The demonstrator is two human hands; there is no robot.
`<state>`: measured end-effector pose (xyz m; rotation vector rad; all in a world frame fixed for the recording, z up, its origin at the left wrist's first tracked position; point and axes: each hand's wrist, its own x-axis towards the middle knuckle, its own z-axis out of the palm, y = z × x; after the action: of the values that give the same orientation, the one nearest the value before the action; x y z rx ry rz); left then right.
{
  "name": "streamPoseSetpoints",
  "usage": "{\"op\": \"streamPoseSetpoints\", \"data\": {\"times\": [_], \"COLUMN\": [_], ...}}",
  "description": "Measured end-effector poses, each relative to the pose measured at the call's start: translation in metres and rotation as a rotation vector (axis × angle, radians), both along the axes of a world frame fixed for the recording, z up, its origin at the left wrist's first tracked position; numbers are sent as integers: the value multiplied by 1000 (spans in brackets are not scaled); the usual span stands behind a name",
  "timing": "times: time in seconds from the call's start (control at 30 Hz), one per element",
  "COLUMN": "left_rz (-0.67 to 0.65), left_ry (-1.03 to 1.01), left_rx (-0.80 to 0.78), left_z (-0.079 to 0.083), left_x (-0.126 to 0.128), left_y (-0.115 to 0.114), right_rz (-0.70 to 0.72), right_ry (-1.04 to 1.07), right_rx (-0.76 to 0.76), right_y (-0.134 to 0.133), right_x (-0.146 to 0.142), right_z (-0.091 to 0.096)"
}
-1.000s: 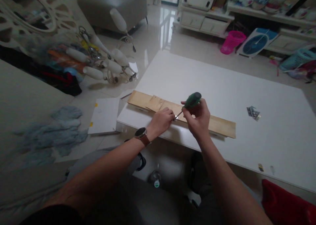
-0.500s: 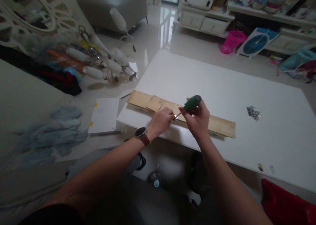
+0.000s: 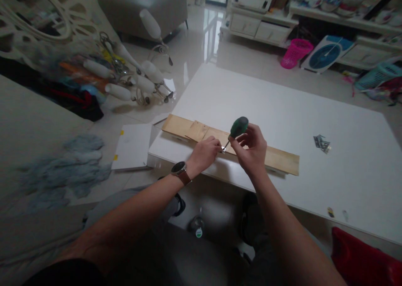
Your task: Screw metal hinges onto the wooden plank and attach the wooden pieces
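Note:
A long, light wooden board (image 3: 281,160) lies along the near edge of a white tabletop (image 3: 266,97). My left hand (image 3: 205,152), wearing a watch on its wrist, rests over the board's near edge. Its closed fingertips pinch a small shiny metal piece (image 3: 223,149), which looks like a bracket. In my right hand (image 3: 253,150) is a screwdriver with a green and black handle (image 3: 239,127), steadied by the thumb and fingers near the base of the handle. The shaft slants down to the left, its tip at the metal piece. Any screw there is too small to make out.
Several metal brackets (image 3: 322,143) lie in a pile on the tabletop's right side. Small hardware (image 3: 331,212) sits near its front edge. A white panel (image 3: 132,145) is at the left, a red object (image 3: 361,256) at the lower right. A lamp (image 3: 147,78) stands beyond.
The screwdriver's handle has swung left and stands more upright, its tip staying at the metal piece. The fingers of my right hand have shifted with it. My left hand has hardly moved.

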<state>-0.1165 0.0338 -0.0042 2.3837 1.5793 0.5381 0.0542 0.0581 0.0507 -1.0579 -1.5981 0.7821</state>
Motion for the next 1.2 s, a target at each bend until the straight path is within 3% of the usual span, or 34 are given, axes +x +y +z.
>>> {"op": "streamPoseSetpoints", "data": {"times": [0.2,0.57,0.97,1.2], "left_rz": [-1,13,-5,0], "left_ry": [5,7,2,-16], "left_rx": [4,-33,10,-5], "left_z": [0,2,1,1], "left_x": [0,1,0,0], "left_y": [0,0,-1,0], "right_rz": [-39,43,-52,27], "right_ry": [-60,-10,-87,-75], "right_rx": [-18,-37,1,-29], "right_y": [2,-2,1,-3], "right_x": [0,2,0,0], "right_z": [1,1,2,4]}}
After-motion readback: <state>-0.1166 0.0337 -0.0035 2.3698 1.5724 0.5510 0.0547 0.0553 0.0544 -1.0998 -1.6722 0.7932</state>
